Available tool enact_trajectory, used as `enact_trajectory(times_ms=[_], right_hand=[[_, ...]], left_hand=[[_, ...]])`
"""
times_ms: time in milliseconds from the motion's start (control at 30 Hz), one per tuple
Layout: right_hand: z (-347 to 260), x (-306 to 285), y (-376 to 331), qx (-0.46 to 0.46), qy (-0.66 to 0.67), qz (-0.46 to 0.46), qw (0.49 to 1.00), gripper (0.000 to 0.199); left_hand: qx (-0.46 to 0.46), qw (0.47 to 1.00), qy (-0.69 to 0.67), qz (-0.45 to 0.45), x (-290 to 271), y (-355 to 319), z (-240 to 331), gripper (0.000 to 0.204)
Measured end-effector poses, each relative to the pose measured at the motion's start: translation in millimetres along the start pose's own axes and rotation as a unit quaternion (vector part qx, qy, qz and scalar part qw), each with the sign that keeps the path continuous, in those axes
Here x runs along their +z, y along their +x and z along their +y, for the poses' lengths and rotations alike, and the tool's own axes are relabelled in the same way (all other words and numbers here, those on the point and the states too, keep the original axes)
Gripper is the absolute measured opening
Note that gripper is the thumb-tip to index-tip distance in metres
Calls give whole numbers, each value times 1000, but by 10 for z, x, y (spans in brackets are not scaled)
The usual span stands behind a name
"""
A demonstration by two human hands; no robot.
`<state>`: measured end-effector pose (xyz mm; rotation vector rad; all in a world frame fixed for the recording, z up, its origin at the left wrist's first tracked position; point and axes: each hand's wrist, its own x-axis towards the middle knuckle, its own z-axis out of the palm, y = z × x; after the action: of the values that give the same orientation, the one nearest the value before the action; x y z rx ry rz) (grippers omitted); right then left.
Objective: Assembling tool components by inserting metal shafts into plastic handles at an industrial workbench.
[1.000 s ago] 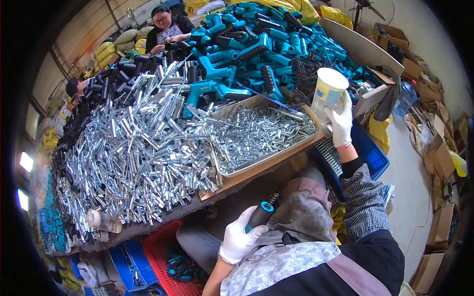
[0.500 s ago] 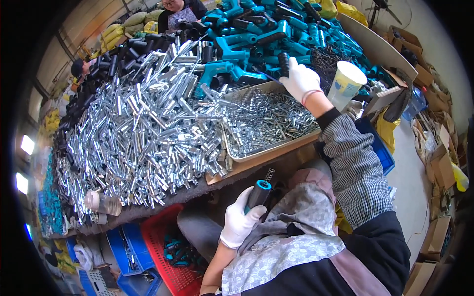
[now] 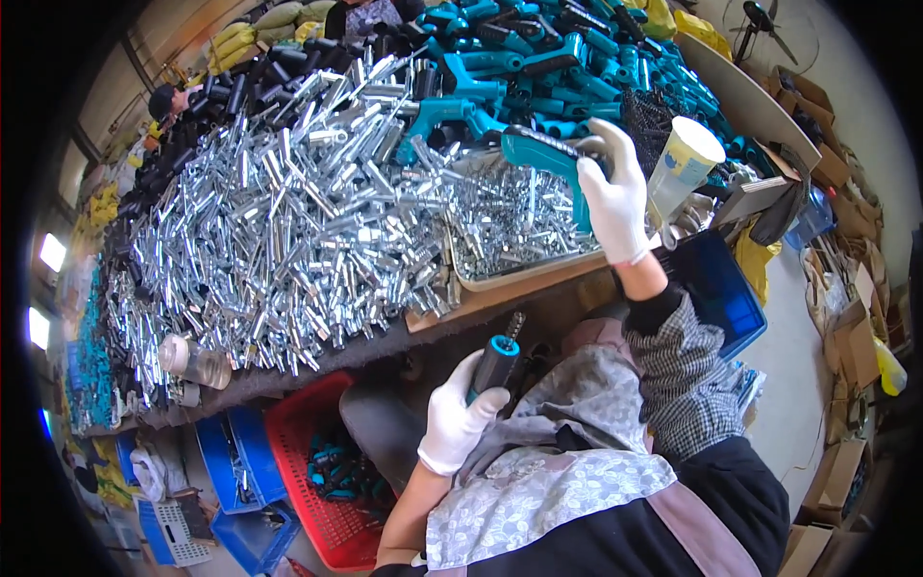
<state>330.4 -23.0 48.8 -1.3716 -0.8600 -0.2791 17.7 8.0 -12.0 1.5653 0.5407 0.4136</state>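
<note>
My gloved left hand (image 3: pixel 456 419) is closed round a black cylindrical handle (image 3: pixel 494 369) with a teal rim, held upright near my lap. A metal spring (image 3: pixel 516 327) sticks up out of its top. Above the parts tray, my gloved right hand (image 3: pixel 615 200) grips a bent teal-and-black plastic housing (image 3: pixel 540 154), shaped like a tool's pistol grip. Under it lies the shallow tray (image 3: pixel 500 282), filled with small metal pins and springs. To the tray's left spreads a big heap of shiny metal tubes and rods (image 3: pixel 279 231).
Teal housings (image 3: pixel 601 87) are piled at the back. A pale plastic cup (image 3: pixel 685 159) stands right of the tray. A clear jar (image 3: pixel 195 363) sits by the table's front edge. Below are a red basket (image 3: pixel 312 481) and blue bins (image 3: pixel 231 462); another blue bin (image 3: pixel 716 288) is at the right.
My right hand has come back from the teal pile toward me, now with a teal-and-black housing in it. My left hand still holds the handle with the spring. The view has shifted slightly.
</note>
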Motion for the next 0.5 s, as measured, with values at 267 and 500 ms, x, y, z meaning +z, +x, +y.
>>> enact_trajectory(times_ms=[267,500], right_hand=[[-247,201,-779,291,395,16,871,43],[-529,235,-1025,232,388,65,890,35]], left_hand=[[14,997,75,3,109,73,-116,72],[25,993,114,1,135,83,-42,70]])
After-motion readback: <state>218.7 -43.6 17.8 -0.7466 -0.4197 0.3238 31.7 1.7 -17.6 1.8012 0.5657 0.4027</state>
